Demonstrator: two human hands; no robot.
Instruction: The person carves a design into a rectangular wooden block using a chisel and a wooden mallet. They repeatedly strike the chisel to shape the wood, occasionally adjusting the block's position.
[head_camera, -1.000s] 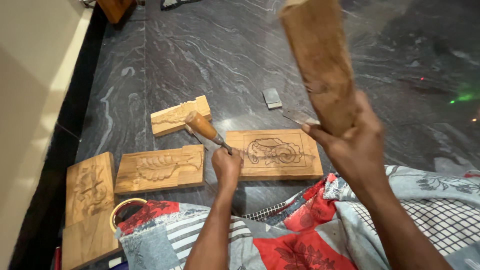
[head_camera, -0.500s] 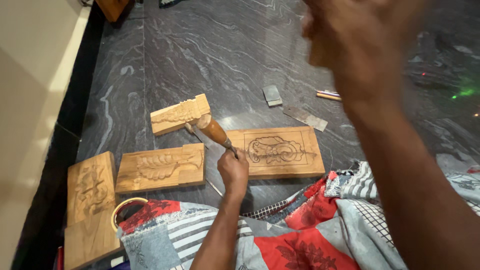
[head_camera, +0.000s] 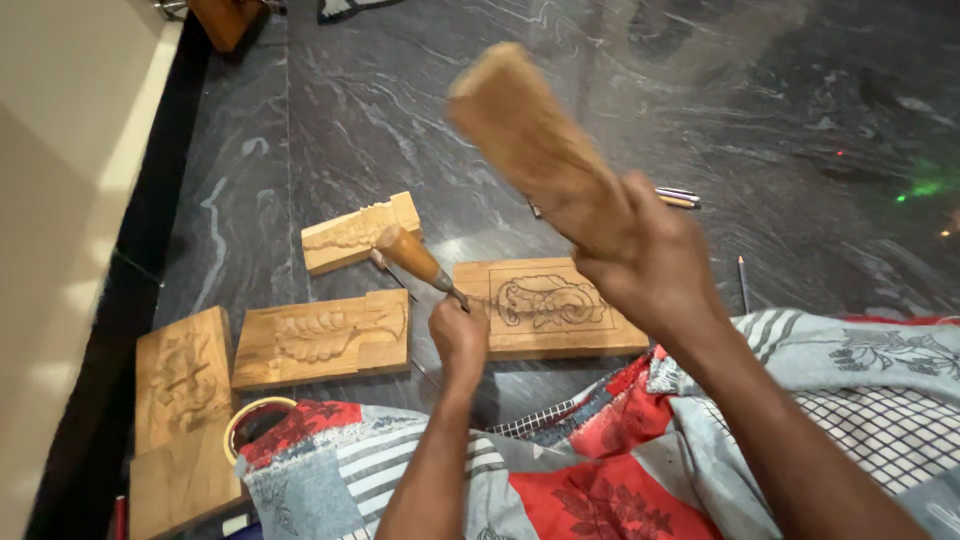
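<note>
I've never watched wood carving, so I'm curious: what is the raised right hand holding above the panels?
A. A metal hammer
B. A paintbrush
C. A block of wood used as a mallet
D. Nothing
C: the right hand grips a plain wooden block raised in the air, while the left hand holds a wooden-handled chisel against the carved panel on the floor.

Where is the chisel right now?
In the head view the chisel is left of centre, held upright-tilted in the left hand, its tip at the left edge of the carved wooden panel, just below the raised wooden mallet in the right hand.
</note>
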